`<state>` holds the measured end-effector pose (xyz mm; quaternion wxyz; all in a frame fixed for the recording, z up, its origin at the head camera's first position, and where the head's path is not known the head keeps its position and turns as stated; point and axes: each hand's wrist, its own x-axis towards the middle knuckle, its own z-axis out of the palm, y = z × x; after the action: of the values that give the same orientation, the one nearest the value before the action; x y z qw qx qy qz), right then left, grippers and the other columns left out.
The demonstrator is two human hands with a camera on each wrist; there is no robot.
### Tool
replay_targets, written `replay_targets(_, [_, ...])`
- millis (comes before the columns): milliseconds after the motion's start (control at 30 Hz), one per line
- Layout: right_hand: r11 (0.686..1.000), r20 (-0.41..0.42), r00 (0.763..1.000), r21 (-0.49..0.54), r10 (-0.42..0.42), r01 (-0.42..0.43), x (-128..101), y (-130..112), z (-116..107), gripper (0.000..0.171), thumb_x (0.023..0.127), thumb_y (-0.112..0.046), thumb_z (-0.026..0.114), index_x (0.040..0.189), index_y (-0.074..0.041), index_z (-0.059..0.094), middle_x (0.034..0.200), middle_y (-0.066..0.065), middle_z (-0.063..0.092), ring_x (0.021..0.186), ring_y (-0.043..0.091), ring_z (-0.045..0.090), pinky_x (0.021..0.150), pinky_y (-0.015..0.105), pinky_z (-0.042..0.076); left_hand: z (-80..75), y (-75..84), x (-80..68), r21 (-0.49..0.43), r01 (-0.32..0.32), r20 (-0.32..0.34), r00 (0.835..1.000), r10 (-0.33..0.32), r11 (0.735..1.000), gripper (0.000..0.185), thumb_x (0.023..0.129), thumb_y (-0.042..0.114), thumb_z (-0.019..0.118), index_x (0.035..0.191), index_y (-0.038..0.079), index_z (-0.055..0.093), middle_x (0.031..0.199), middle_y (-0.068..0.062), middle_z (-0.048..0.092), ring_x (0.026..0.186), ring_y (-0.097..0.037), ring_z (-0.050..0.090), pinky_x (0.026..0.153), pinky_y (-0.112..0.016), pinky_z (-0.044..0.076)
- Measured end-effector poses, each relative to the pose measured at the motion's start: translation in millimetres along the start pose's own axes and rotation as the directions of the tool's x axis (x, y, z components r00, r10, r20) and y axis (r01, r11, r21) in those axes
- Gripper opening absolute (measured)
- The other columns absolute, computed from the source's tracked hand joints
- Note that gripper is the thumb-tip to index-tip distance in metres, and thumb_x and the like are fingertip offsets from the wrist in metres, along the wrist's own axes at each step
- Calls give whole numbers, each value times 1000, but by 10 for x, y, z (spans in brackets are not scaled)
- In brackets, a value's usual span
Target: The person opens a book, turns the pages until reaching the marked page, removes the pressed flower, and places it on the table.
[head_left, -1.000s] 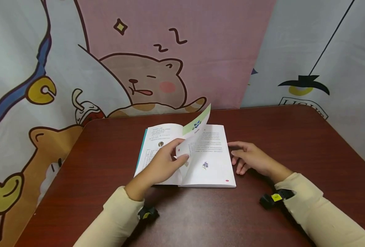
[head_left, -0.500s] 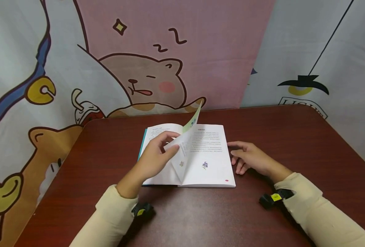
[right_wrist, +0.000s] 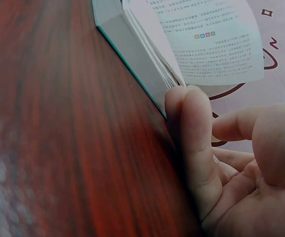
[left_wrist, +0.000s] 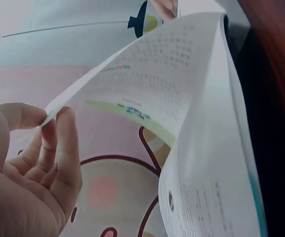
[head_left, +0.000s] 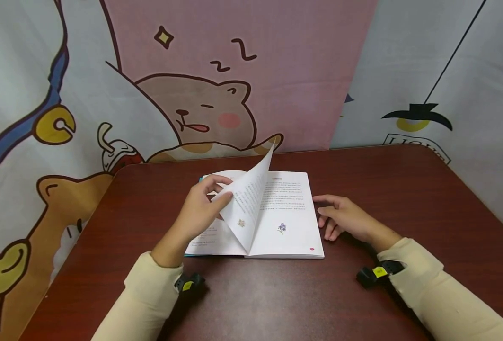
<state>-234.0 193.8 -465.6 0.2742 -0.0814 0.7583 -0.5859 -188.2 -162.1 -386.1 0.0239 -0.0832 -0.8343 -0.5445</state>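
Head view: open book [head_left: 277,222] lying flat at centre frame on the reddish-brown table [head_left: 404,199]. Left hand [head_left: 198,213] pinches one page [head_left: 247,203] by its outer edge; the leaf stands lifted, roughly mid-turn, not yet laid on the left side. Right hand [head_left: 345,220] rests relaxed, fingers loosely spread, touching the book's right edge. Containers: none visible.

Left wrist view: thumb and fingertips [left_wrist: 63,123] pinch the page [left_wrist: 152,84] corner at left of frame.

Right wrist view: fingers [right_wrist: 191,138] lie against the book [right_wrist: 142,64] fore-edge, upper centre.
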Motion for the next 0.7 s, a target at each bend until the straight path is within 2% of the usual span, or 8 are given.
replay_targets(167, [1000,-2,1000,-3,2,-2,1,5,-1,53,104,-12,46,154,-5,30,81,13,61,53,18,65,52,37,58,-44,-63,27,85,33,-26,999,-30,996,33,93,11,67,125,13,60,95,-15,62,64,-20,63,56,-51,58])
replay_targets(300, [1000,1,1000,-2,-1,1,-5,1,0,54,104,-13,46,155,-4,29,81,13,61,53,18,65,52,37,58,-61,-131,41,172,22,-41,999,-15,985,47,90,9,68,134,14,52,96,-16,62,61,-19,58,52,-40,57])
replay_targets(400, [1000,2,1000,4,1,-1,-8,-10,4,55,104,-13,46,155,-5,29,80,13,61,53,18,65,52,37,58,-77,-164,50,252,15,-58,998,0,968,53,88,9,69,137,16,49,95,-14,62,57,-18,54,51,-32,53])
replay_targets(533, [1000,-1,1000,3,5,-5,-14,-24,5,54,104,-13,47,155,-5,30,80,13,60,53,18,65,52,37,58,-113,-185,52,390,53,-84,996,-21,919,49,87,13,68,133,18,50,92,-10,63,60,-19,51,55,-31,43])
replay_targets(700, [1000,3,1000,-6,2,-2,-18,-23,1,54,104,-13,46,154,-4,30,81,13,61,54,18,65,52,37,58,-165,-226,59,535,135,-68,991,-117,834,38,86,16,65,122,18,52,92,-5,64,69,-22,56,60,-32,41])
